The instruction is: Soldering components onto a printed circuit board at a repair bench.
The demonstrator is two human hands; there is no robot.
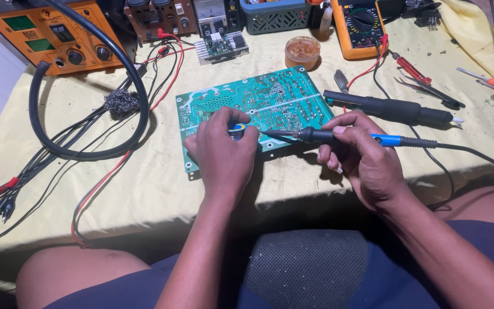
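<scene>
At far left sit an orange station [52,34], a looped black hose [87,114] and a tuft of steel wool [122,102] on the yellow cloth [144,183]. The left hand [222,154] is closed around a small blue spool [236,129] held on the flat green board [253,109] lying mid-table. The right hand [367,163] grips the iron [338,137], black grip and blue collar, pen-style, its tip on the board beside the spool; I judge a steady wrist and brief touch of the joint would serve best.

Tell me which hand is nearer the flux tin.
Right. The right hand sits below and slightly right of the flux tin; the left hand lies farther, down-left, on the circuit board.
</scene>
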